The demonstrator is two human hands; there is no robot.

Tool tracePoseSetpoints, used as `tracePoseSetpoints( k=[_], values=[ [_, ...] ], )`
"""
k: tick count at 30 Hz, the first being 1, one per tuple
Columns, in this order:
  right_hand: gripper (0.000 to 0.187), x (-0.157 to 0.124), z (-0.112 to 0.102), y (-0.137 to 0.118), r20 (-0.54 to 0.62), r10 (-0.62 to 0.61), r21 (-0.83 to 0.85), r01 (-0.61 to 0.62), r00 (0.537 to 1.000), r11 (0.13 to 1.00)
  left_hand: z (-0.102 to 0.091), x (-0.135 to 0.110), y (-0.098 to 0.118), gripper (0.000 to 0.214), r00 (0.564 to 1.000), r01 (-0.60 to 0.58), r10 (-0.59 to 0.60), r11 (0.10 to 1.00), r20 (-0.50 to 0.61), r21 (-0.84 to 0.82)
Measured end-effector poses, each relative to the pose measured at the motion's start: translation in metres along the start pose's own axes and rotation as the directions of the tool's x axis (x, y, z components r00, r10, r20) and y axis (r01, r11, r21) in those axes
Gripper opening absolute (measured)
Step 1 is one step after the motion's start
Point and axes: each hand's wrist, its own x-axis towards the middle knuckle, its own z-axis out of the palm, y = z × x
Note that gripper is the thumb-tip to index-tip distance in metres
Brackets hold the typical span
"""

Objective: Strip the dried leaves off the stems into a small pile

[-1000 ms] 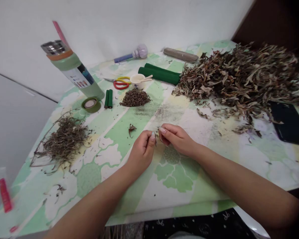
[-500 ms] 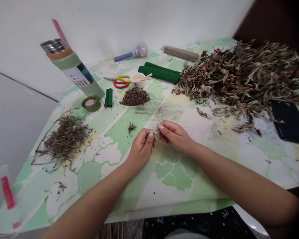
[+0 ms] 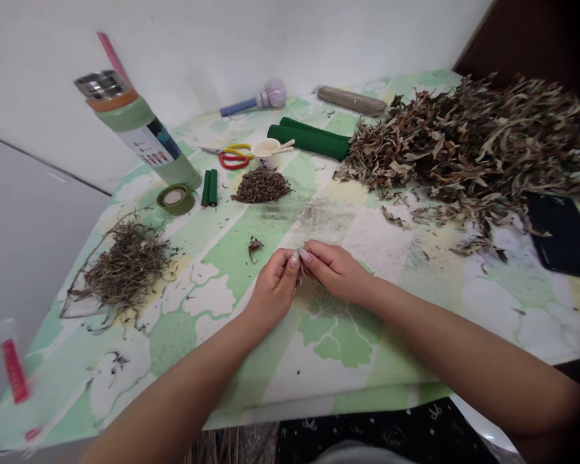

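My left hand (image 3: pixel 276 278) is closed in a pinch above the front middle of the table. Against its thumb rests the thumb of my right hand (image 3: pixel 336 269), which is closed as well. Whatever lies between the fingers is hidden. A small curled dry leaf (image 3: pixel 254 247) lies just beyond my left hand. Farther back sits a mound of crumbled dark herb (image 3: pixel 261 186). To the right spreads a big heap of dried leaves (image 3: pixel 454 142), and a tangle of thin dry stems (image 3: pixel 125 261) lies at the left.
A green bottle (image 3: pixel 145 138) stands near its lid (image 3: pixel 175 198) and two small green rolls (image 3: pixel 209 187). Scissors (image 3: pixel 235 156), a small cup (image 3: pixel 265 153), larger green rolls (image 3: pixel 309 140) and a brown wrapped bar (image 3: pixel 352 100) lie behind. A phone (image 3: pixel 563 235) is at right.
My right hand has moved left and slightly down, so its fingertips now meet those of my left hand. The left hand has barely moved.
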Motion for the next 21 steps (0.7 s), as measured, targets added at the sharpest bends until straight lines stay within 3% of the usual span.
tracePoseSetpoints(
  k=[6, 14, 21],
  values=[
    [0.030, -0.0003, 0.0000, 0.0023, -0.075, 0.030, 0.077, -0.025, 0.997, 0.997, 0.0006, 0.0013, 0.0057, 0.030, 0.999, 0.042, -0.041, 0.996, 0.018, -0.082],
    [0.026, 0.0008, 0.0009, -0.0002, 0.066, 0.054, -0.163, -0.042, 0.996, 0.986, -0.0003, 0.0022, 0.0053, 0.033, 0.997, 0.078, -0.078, 0.996, 0.001, -0.044],
    [0.026, 0.0006, 0.0028, 0.0002, -0.025, 0.032, -0.092, -0.034, 0.999, 0.995, 0.0008, 0.0025, 0.0077, 0.037, 0.999, 0.038, -0.037, 0.994, 0.019, -0.102]
  ],
)
